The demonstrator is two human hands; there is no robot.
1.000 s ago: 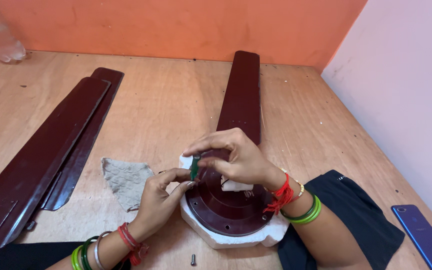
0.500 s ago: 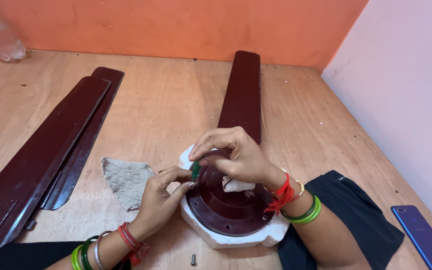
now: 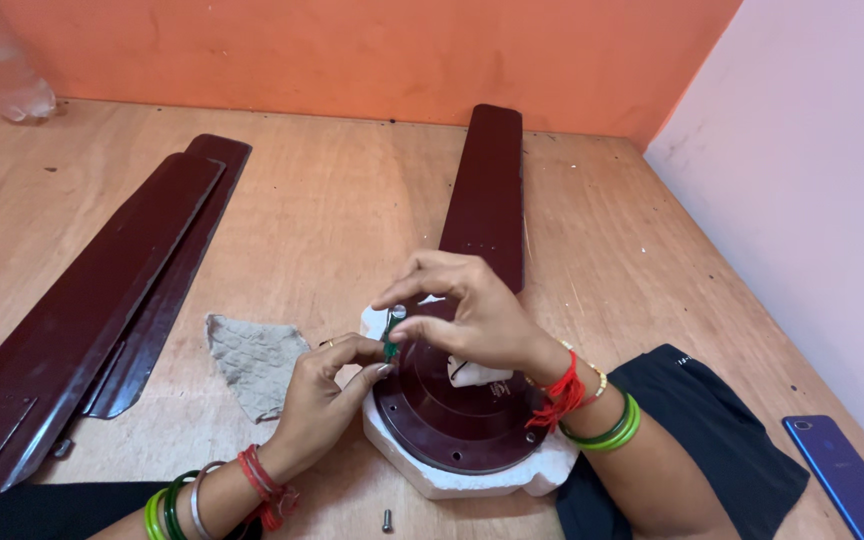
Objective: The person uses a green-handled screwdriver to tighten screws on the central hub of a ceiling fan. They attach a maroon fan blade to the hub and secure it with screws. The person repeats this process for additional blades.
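From my head view, my left hand (image 3: 327, 385) pinches a small green-handled screwdriver (image 3: 391, 340), its tip upright at the rim of the dark maroon fan motor housing (image 3: 452, 410). The housing sits in a white foam cradle (image 3: 472, 478) near the tabletop's near edge. My right hand (image 3: 472, 315) arches over it, fingertips pinched narrowly on the screwdriver's top.

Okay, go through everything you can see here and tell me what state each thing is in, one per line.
Left hand: pinching a small green-handled tool at the motor's rim.
Right hand: resting on the motor, fingertips at the tool's top.
Fan motor housing: lying flat in a white foam cradle.
Single fan blade: flat, its near end at the motor.
Two stacked fan blades: lying loose, unattached.
Screw: loose on the wooden surface.
Grey cloth: crumpled, untouched.
Blue phone: lying flat.
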